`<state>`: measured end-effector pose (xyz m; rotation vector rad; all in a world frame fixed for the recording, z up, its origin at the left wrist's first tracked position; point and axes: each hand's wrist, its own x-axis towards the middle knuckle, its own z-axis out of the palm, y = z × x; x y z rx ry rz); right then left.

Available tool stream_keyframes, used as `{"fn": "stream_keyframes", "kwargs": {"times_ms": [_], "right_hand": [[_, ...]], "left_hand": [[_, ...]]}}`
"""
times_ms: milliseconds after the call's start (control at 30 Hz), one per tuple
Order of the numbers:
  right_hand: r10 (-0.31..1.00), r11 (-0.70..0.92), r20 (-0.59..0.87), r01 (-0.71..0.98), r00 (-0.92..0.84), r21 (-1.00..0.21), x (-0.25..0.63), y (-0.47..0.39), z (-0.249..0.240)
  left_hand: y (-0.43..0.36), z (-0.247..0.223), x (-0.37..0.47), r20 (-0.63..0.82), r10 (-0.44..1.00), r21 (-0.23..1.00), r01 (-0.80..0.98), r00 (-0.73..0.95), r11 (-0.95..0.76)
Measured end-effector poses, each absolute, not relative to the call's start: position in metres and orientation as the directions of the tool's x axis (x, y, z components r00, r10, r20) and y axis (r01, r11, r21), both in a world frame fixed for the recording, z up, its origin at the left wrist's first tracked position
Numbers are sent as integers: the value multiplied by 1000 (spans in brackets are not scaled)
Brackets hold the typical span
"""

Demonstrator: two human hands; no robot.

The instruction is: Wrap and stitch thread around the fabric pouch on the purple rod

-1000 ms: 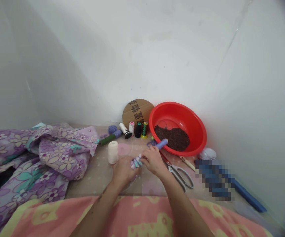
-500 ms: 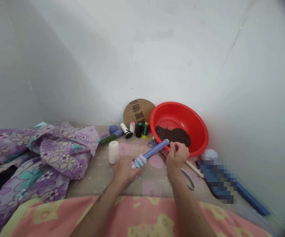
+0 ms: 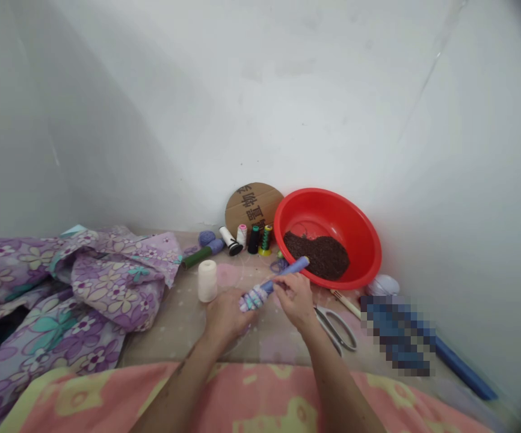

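Note:
My left hand (image 3: 228,314) is wrapped round the lower end of a blue-purple rod (image 3: 294,266), where white, purple and teal yarn (image 3: 255,297) is wound about it. The rod slants up to the right, its tip in front of the red basin's rim. My right hand (image 3: 295,296) is at the rod just above the wound yarn, with its fingers pinched together; a thread between them is too small to make out. A cream thread cone (image 3: 207,281) stands beside my left hand.
A red basin (image 3: 364,234) holds dark brown material. Thread spools (image 3: 254,239) stand before a cardboard disc (image 3: 237,207). Scissors (image 3: 344,331) lie right of my right wrist. A green rod (image 3: 197,257) lies behind the cone. Floral cloth (image 3: 107,282) is heaped at left.
My right hand has moved left and down, from beyond the rod's tip to just above the wound yarn. More of the scissors shows. My left hand keeps its hold.

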<state>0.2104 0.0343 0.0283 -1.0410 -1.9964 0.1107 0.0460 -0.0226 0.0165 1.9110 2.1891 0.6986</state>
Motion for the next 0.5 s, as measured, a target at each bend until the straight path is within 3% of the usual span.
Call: {"fn": "stream_keyframes", "kwargs": {"times_ms": [133, 500], "right_hand": [[688, 692, 573, 640, -446, -334, 197, 33, 23], [596, 734, 605, 664, -528, -144, 191, 38, 17]], "left_hand": [[-23, 18, 46, 189, 969, 440, 896, -158, 60], [-23, 15, 46, 205, 966, 418, 907, -155, 57]]}}
